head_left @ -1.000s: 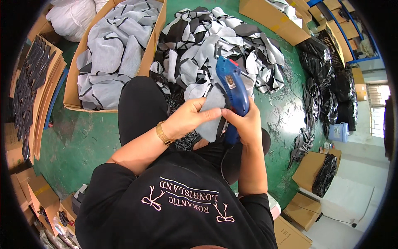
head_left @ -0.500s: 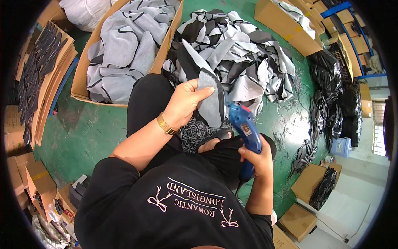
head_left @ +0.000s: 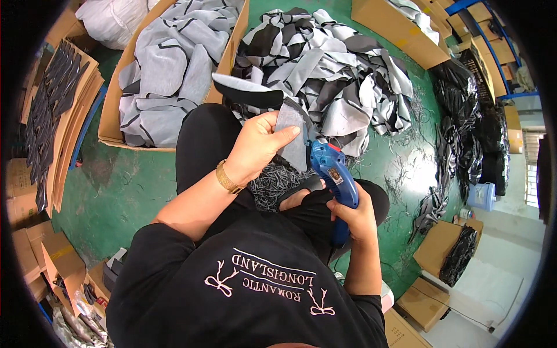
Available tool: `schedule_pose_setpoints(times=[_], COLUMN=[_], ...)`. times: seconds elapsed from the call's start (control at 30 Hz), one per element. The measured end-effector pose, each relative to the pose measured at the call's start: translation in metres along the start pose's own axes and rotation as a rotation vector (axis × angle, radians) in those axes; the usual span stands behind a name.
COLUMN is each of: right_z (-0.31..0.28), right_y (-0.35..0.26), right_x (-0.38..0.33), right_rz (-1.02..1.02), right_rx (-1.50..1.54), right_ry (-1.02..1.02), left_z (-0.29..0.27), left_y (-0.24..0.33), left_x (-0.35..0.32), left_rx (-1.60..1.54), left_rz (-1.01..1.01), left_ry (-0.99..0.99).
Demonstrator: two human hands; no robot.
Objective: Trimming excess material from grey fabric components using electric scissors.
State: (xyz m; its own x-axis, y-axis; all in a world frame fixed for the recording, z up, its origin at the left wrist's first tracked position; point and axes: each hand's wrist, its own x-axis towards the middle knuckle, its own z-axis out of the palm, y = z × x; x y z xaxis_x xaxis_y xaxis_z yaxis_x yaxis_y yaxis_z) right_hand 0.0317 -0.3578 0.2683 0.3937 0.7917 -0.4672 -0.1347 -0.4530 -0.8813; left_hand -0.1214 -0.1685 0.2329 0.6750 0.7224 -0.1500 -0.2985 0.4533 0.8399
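Observation:
My left hand (head_left: 253,149) pinches a grey fabric piece (head_left: 292,152) with a black edge between thumb and fingers. The far part of that piece folds over toward the left, showing its black side. Wrapped round the handle of blue electric scissors (head_left: 339,177), my right hand (head_left: 357,216) holds the tool at the right edge of the fabric. The head of the scissors touches or nearly touches that edge; its blades are too small to make out. Beyond my hands lies a large heap of grey and black fabric pieces (head_left: 342,69).
A cardboard box (head_left: 104,124) full of similar grey pieces stands at the left. Thin dark trimmings (head_left: 270,188) are piled between my legs and scattered on the green floor (head_left: 400,191). Black plastic bags (head_left: 455,93) and another carton (head_left: 400,35) stand at the right.
The scissors have moved up and left to the fabric's edge. The far end of the piece has swung left and folded down. My left hand keeps its pinch.

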Motion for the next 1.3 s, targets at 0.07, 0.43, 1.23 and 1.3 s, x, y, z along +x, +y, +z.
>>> schedule_pose_setpoints(times=[0.07, 0.43, 1.23, 1.3], right_z=[-0.001, -0.012, -0.014, -0.019], right_y=[0.000, -0.006, -0.001, -0.002], right_x=[0.000, -0.001, 0.028, 0.035], right_rz=[-0.021, 0.073, -0.012, -0.058], right_rx=[-0.007, 0.048, 0.355, 0.470], right_ry=[0.003, -0.082, -0.156, -0.130], left_z=[0.001, -0.006, -0.013, -0.025], left_y=[0.001, 0.006, 0.019, 0.019], left_x=[-0.001, -0.006, -0.001, 0.003], left_rx=[0.017, 0.339, 0.559, 0.536], left_rz=[-0.005, -0.013, -0.006, -0.018], left_ry=[-0.009, -0.149, -0.324, -0.225])
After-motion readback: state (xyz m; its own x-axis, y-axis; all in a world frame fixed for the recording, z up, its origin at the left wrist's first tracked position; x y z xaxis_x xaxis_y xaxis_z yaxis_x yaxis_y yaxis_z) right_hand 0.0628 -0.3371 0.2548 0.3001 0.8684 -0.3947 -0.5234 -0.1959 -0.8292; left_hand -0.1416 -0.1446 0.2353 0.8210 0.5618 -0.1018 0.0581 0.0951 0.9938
